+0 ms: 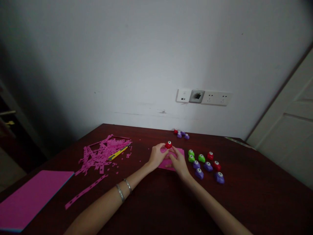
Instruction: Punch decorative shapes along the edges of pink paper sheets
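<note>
A small red paper punch (168, 145) with a white and black button on top is between the fingertips of both hands. My left hand (156, 156) grips it from the left, thumb and index finger against its side. From the right, my right hand (179, 162) has its fingers curled in at the same punch. Beneath the hands lies a pink sheet of paper (181, 151), partly covered by the fingers. Whether the paper's edge sits inside the punch is hidden. Just right of the sheet stand green punches (201, 158), purple punches (208, 166) and red punches (216, 165).
A heap of cut pink paper strips (97, 156) lies on the left, with a yellow utility knife (119, 152) at its edge. A single punched strip (85, 192) and a pink paper stack (34, 199) are nearer. More punches (179, 134) stand by the wall below the sockets (216, 98).
</note>
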`<state>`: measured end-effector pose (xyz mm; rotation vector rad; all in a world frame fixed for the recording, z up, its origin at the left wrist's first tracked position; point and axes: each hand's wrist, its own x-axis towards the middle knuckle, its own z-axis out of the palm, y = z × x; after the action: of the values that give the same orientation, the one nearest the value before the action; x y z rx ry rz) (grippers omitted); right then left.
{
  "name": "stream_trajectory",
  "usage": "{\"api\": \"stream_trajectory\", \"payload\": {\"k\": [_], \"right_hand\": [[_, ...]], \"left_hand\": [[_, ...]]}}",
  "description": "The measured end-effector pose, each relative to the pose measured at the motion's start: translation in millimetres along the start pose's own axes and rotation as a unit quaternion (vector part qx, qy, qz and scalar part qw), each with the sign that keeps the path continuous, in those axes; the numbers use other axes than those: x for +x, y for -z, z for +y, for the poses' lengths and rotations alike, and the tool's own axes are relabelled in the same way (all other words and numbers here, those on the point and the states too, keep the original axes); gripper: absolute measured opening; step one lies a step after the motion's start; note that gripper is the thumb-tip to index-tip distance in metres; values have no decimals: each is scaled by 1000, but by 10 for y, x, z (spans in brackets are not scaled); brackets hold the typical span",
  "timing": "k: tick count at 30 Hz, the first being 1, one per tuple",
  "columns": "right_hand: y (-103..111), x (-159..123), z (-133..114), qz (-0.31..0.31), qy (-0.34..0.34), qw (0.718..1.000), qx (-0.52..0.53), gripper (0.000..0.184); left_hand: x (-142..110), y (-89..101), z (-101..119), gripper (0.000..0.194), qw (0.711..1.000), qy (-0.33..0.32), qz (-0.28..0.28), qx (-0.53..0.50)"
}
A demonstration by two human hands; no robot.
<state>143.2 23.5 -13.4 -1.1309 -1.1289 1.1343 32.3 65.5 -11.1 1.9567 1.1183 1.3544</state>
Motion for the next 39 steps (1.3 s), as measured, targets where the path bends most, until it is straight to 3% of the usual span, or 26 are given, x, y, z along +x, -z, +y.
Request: {"api": "stream_trajectory", "payload": {"k": [10,23,35,39], "right_hand": [[122,72,-155,13,28,998,-47,62],[220,127,-160,61,19,997,-43,45],[296,158,-250,56,-24,996,-64,27],[354,162,-284,50,-31,995,-74,25]], "left_hand": [[-59,-63,-19,43,997,-78,-11,22],[-144,-88,-1,52,988,-141,-47,42],[-187,-150,100,51,995,-90,-39,29],[-56,-89,149,45,995,-60,-50,55]]}}
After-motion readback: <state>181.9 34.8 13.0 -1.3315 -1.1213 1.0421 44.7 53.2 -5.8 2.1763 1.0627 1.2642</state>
